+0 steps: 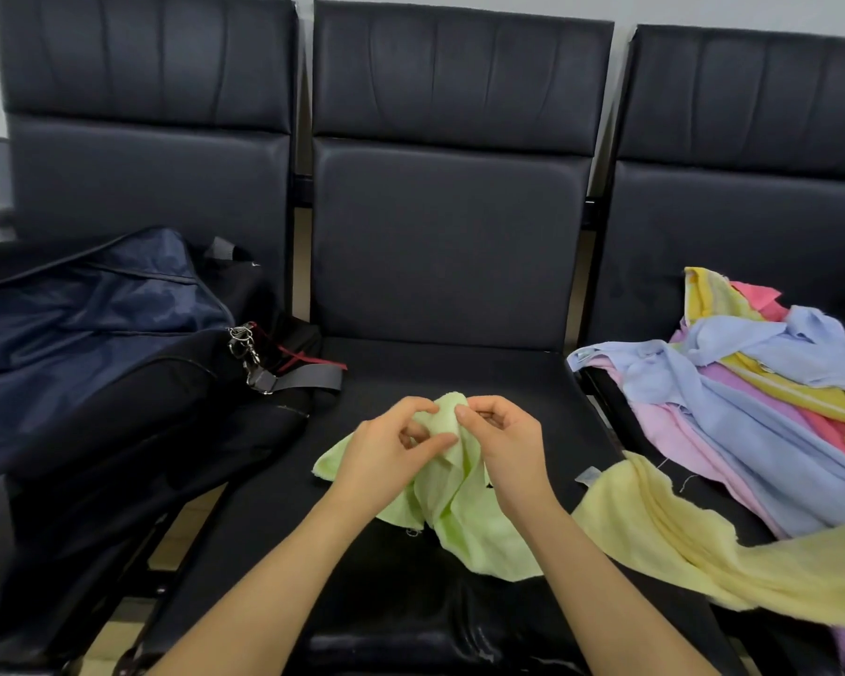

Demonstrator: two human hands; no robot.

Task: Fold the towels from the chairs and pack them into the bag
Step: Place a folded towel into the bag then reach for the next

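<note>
A light green towel (464, 524) hangs crumpled over the middle chair's seat (411, 373). My left hand (386, 456) and my right hand (506, 446) both pinch its top edge, close together, fingers curled round the cloth. A dark navy and black bag (94, 344) lies on the left chair, its strap and metal clips (250, 353) hanging toward the middle seat. A pile of towels (762, 402) in blue, pink and yellow covers the right chair. A pale yellow towel (693, 553) trails from that pile toward me.
Three black padded chairs stand in a row against a pale wall, with narrow gaps between them. The middle backrest (450, 236) rises just behind the green towel. Light floor (181, 524) shows under the seats.
</note>
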